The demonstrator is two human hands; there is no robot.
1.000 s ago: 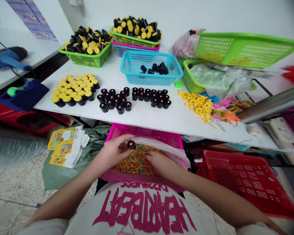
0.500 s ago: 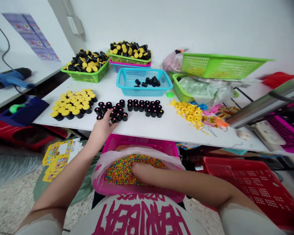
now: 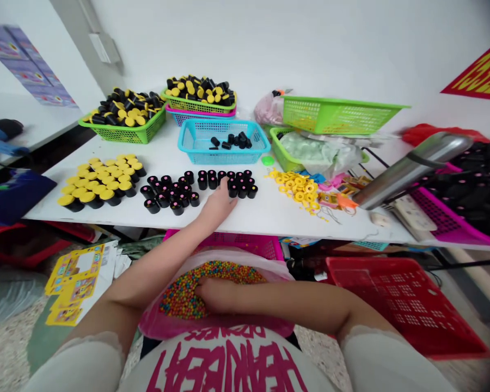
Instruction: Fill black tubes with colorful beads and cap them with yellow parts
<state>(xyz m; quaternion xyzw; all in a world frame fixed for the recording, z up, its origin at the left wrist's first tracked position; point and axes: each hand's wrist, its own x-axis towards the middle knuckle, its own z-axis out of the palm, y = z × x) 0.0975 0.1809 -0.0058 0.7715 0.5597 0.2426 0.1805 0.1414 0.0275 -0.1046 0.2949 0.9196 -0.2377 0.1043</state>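
The left hand [image 3: 219,200] reaches onto the white table [image 3: 294,223] and rests at the front edge of a loose group of small black cylinders [image 3: 177,207] that stand upright with pink dots on their tops. Its fingers [image 3: 227,188] lie close together against the nearest cylinders. Whether they are clamped on one cannot be told, as the hand covers that spot.

The right hand [image 3: 216,294] lies low in a heap of tiny multicoloured beads [image 3: 179,298], held in a pink plastic bag [image 3: 228,256] set in a pink basket [image 3: 261,246] just below the table edge. Its fingers [image 3: 200,287] press together into the heap, but their tips are buried, so any grip cannot be seen.

The cylinders look stiff and light, and their smooth sides may let them tip or roll, so the barrel is probably the best place to hold one, between the fingertips and clear of the dotted top. The beads look hard and slippery and would likely scatter easily, so a cupped hand would suit them better than a loose pinch.

Yellow-topped cylinders [image 3: 100,188] stand in rows to the left, and yellow rings [image 3: 298,188] lie in a pile to the right.
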